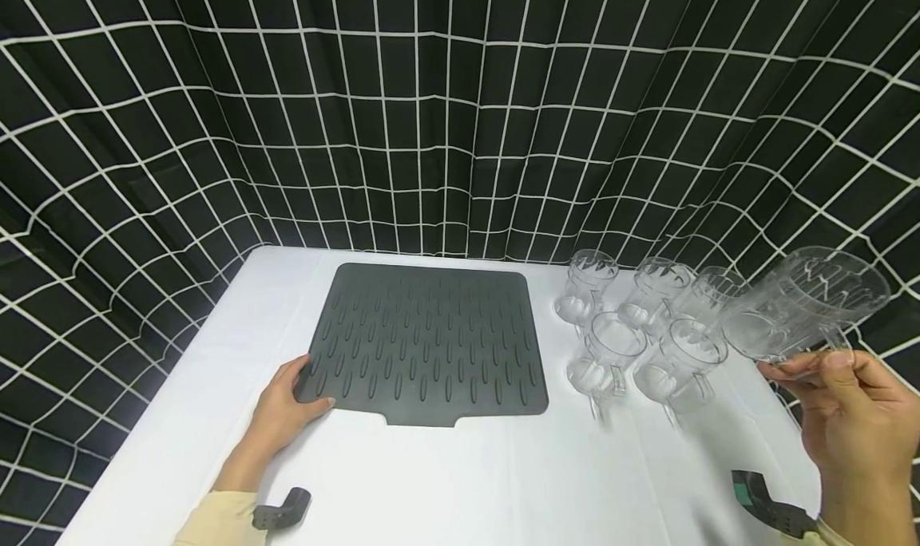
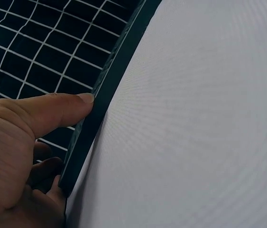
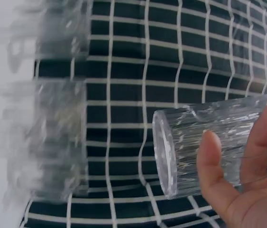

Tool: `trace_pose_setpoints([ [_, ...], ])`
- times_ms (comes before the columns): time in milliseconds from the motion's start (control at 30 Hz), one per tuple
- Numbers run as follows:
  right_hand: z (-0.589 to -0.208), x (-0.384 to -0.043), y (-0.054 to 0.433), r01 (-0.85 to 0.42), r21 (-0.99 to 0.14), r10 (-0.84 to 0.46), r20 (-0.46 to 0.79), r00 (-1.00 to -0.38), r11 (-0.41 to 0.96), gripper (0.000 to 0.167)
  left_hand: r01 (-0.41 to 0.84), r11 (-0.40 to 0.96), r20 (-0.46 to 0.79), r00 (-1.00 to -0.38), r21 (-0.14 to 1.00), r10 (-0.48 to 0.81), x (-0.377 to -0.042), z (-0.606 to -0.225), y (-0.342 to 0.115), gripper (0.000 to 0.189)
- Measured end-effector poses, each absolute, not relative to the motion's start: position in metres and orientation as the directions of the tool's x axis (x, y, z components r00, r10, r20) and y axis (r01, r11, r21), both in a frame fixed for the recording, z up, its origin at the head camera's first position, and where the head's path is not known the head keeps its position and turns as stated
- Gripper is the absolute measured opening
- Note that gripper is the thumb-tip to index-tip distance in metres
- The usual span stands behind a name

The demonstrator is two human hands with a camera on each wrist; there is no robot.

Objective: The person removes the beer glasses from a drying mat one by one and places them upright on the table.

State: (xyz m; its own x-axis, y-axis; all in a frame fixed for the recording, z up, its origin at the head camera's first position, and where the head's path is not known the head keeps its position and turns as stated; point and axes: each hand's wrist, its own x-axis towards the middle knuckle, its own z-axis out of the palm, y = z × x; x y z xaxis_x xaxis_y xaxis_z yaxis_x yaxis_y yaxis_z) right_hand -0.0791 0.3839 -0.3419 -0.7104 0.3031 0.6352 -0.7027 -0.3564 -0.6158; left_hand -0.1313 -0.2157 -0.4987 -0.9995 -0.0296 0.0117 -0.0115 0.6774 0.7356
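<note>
A dark grey drying mat (image 1: 431, 334) with raised oval ridges lies on the white table, a tab at its front edge. My left hand (image 1: 276, 406) grips its front left corner, thumb at the front edge and fingers along the left side. Off to the right, my right hand (image 1: 858, 410) holds a clear mug (image 1: 798, 310) in the air, tilted with its wide rim up and to the right. Thumb and fingers also show around this mug (image 3: 185, 147) in the right wrist view. Several similar clear mugs (image 1: 618, 338) stand close together on the table, right of the mat.
The white tabletop (image 1: 460, 482) extends in front of the mat and mugs. Black cloth with a white grid (image 1: 446, 131) hangs behind and at both sides. Dark wrist mounts (image 1: 283, 510) sit at both sleeves.
</note>
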Motion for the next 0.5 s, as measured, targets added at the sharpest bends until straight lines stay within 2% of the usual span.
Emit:
trace_pose_setpoints([
  [100, -0.349, -0.08, 0.398, -0.712, -0.623, 0.3, 0.646, -0.701, -0.324, 0.024, -0.003, 0.679, 0.023, -0.999, 0.734, -0.03, -0.131, -0.499, -0.216, 0.086],
  [333, -0.378, -0.082, 0.426, -0.673, -0.526, 0.308, 0.62, -0.722, -0.519, 0.025, 0.004, 0.685, 0.036, -0.999, 0.729, -0.032, -0.132, -0.503, -0.217, 0.087],
  [500, -0.396, -0.083, 0.437, -0.698, -0.593, 0.412, 0.564, -0.716, -0.402, 0.027, 0.004, 0.686, 0.041, -0.998, 0.727, -0.038, -0.132, -0.502, -0.216, 0.086],
])
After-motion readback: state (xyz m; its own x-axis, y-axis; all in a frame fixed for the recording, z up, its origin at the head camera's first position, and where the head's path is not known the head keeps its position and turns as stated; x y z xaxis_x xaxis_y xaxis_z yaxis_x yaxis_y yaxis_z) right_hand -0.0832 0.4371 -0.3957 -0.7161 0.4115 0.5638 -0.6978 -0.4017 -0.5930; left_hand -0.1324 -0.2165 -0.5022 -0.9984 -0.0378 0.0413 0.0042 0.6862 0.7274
